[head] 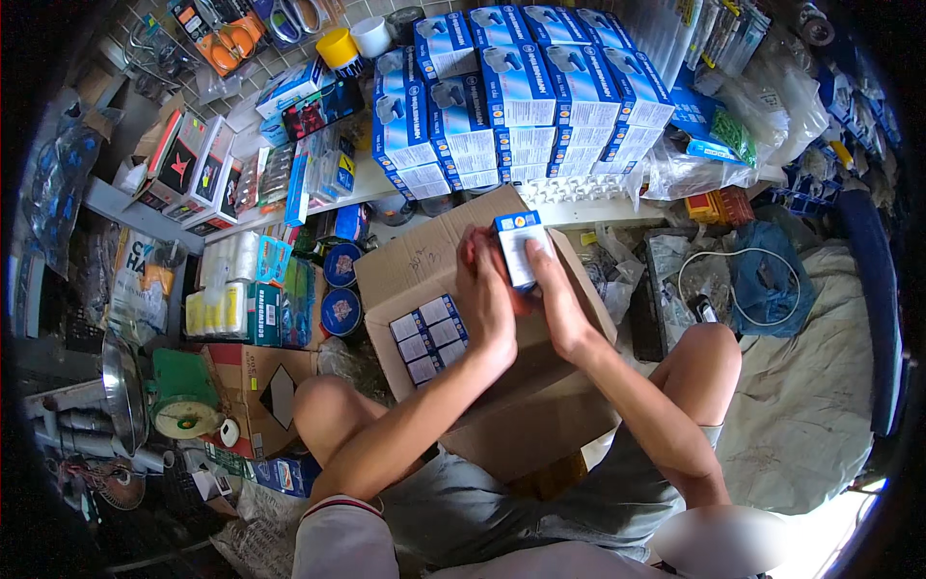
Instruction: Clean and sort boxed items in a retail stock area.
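Observation:
A small blue-and-white cardboard box (518,250) is in my right hand (553,289), the thumb pressed on its white printed face. My left hand (488,297) is raised at the box's left side, its fingers blurred; whether they touch it I cannot tell. Both hands are above an open brown carton (506,427) between my knees. In its left part several matching small boxes (427,336) are packed in rows, ends up. My forearms and hands hide part of the carton's inside. Its far flap (412,264) bears handwriting.
Beyond the carton, a white shelf (579,212) bears stacked blue-and-white boxes (517,87). To the left are round blue tins (341,313), a screwdriver box (264,313) and a green scale (184,394). A blue plastic bag (770,282) and white cable (723,251) lie right.

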`<state>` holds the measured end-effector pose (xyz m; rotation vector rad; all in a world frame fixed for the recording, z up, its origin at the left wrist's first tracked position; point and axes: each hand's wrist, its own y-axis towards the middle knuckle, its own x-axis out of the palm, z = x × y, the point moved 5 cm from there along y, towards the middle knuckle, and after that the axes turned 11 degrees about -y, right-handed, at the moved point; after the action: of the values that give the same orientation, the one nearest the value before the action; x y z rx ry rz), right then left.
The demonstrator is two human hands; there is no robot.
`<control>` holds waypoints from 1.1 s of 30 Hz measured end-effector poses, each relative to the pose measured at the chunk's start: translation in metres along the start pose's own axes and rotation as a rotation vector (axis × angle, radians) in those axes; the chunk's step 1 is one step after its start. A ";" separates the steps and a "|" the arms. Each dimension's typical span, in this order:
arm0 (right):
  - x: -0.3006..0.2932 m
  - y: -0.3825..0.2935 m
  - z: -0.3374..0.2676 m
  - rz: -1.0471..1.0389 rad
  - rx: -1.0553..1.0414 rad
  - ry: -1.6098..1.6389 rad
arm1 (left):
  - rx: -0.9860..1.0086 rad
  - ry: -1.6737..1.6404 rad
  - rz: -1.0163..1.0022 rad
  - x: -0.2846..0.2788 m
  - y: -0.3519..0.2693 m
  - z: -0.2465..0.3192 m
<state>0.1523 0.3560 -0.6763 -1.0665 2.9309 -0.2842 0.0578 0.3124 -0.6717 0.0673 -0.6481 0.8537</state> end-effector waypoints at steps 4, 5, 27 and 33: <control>0.035 -0.021 -0.045 0.027 -0.330 -0.400 | -0.385 -0.508 -0.247 -0.068 0.059 -0.028; 0.018 -0.019 -0.047 0.052 -0.423 -0.568 | -0.533 -0.382 -0.230 -0.045 0.034 -0.040; 0.008 -0.024 -0.037 0.069 -0.691 -0.893 | -0.671 -0.518 -0.286 -0.013 0.029 0.017; -0.032 0.014 -0.027 0.177 -0.630 -0.635 | -0.386 -0.413 -0.176 0.014 -0.014 0.012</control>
<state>0.1662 0.3912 -0.6536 -0.7144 2.5096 0.8625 0.0686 0.3085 -0.6517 -0.0503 -1.1680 0.5342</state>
